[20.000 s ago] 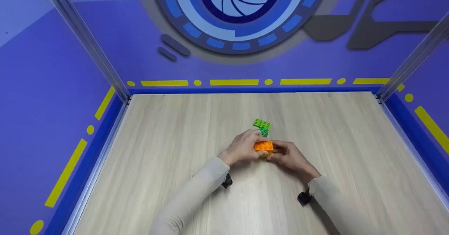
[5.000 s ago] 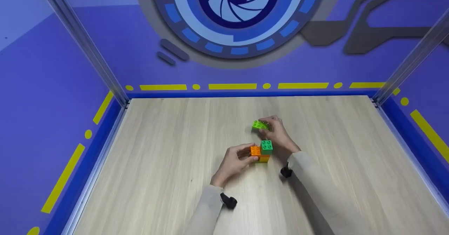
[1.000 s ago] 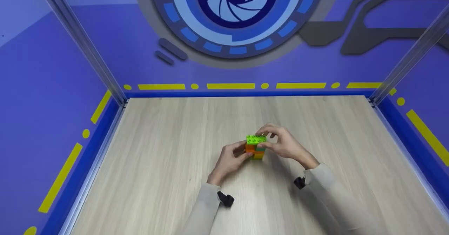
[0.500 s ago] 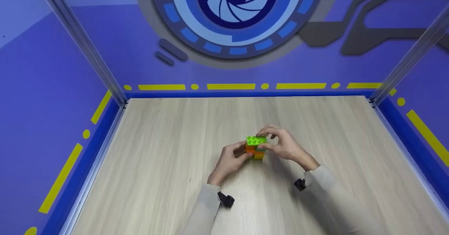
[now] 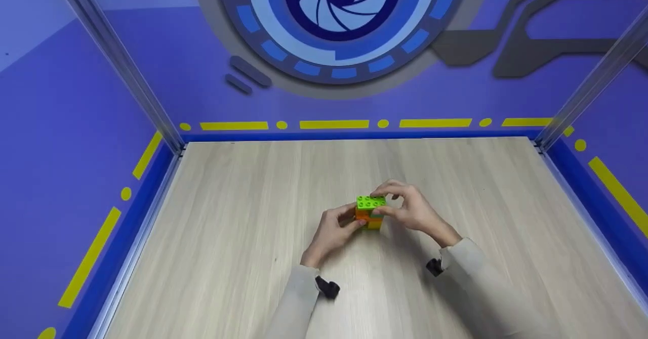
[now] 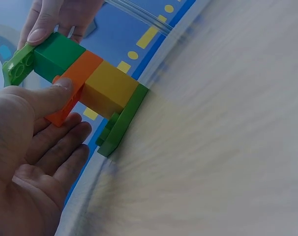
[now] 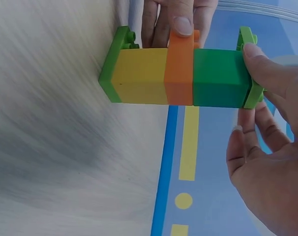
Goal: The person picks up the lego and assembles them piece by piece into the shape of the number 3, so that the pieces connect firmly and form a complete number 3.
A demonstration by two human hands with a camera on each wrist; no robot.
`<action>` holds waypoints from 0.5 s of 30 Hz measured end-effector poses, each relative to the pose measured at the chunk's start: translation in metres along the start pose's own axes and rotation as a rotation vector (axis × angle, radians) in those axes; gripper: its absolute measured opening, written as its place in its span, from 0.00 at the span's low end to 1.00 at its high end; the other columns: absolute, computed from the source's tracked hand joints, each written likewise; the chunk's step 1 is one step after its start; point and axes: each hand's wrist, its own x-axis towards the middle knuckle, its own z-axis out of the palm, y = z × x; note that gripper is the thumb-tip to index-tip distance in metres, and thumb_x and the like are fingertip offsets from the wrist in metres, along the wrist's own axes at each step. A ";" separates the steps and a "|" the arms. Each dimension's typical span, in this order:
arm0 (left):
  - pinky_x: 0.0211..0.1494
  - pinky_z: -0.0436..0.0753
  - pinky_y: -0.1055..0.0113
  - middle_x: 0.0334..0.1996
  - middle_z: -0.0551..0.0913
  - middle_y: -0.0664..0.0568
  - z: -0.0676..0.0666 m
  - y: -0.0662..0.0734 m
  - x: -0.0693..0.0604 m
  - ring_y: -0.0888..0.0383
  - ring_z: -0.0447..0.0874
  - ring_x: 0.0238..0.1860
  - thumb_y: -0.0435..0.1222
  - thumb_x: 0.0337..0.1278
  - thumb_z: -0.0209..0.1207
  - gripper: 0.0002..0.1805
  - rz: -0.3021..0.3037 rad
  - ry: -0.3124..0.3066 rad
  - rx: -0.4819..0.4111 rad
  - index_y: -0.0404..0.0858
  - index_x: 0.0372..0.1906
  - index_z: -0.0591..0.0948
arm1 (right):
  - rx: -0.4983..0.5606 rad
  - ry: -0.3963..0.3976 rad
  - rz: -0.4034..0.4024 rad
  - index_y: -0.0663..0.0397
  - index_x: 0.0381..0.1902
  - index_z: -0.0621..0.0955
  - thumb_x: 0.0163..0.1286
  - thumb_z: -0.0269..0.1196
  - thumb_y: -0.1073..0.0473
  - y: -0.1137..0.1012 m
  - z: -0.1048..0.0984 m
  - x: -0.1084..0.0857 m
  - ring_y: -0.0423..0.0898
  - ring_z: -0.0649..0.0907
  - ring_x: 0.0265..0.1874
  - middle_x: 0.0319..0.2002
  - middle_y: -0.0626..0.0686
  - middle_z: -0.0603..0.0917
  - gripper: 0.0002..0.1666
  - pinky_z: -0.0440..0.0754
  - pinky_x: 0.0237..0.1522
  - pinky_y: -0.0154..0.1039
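A small tower of toy building bricks stands on the table, midway between both hands. From the bottom up it has a green plate (image 7: 108, 73), a yellow brick (image 7: 141, 76), an orange brick (image 7: 180, 73), a darker green brick (image 7: 220, 78) and a lime studded plate (image 5: 365, 202) on top. My left hand (image 5: 328, 230) pinches the orange brick from the left, thumb in front. On the other side, my right hand (image 5: 412, 210) holds the lime plate by its right end between thumb and fingers. Its fingers hide part of the plate's far edge in the head view.
The wood-grain table (image 5: 228, 202) spreads round the tower. A blue printed wall (image 5: 304, 101) rises behind it, with side walls and metal corner posts (image 5: 121, 60) left and right. A black wrist camera (image 5: 328, 288) sits at each cuff.
Twenty seconds ago both hands were at the orange brick. Five seconds ago the right hand gripped the lime plate behind the stack; now that plate tops it. Over the last second, hardly anything moves.
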 end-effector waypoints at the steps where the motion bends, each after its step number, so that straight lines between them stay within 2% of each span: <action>1: 0.70 0.82 0.64 0.68 0.84 0.49 0.000 0.000 0.000 0.52 0.84 0.68 0.38 0.73 0.67 0.27 0.001 0.000 -0.005 0.42 0.73 0.79 | -0.002 0.004 -0.006 0.44 0.52 0.92 0.64 0.79 0.58 0.000 0.000 0.000 0.48 0.85 0.51 0.49 0.45 0.90 0.18 0.78 0.49 0.48; 9: 0.69 0.82 0.66 0.68 0.84 0.49 0.003 0.001 0.002 0.53 0.84 0.68 0.37 0.73 0.68 0.27 -0.008 0.009 -0.018 0.43 0.73 0.80 | -0.018 0.002 0.031 0.44 0.52 0.92 0.63 0.80 0.61 -0.002 -0.002 0.001 0.48 0.85 0.53 0.50 0.44 0.90 0.19 0.76 0.51 0.48; 15: 0.69 0.82 0.66 0.68 0.84 0.49 0.002 0.001 0.000 0.53 0.84 0.68 0.36 0.73 0.67 0.27 -0.010 0.005 -0.028 0.42 0.73 0.79 | -0.035 -0.017 0.062 0.46 0.52 0.92 0.63 0.80 0.61 -0.006 -0.002 0.000 0.51 0.86 0.56 0.51 0.46 0.91 0.19 0.83 0.59 0.57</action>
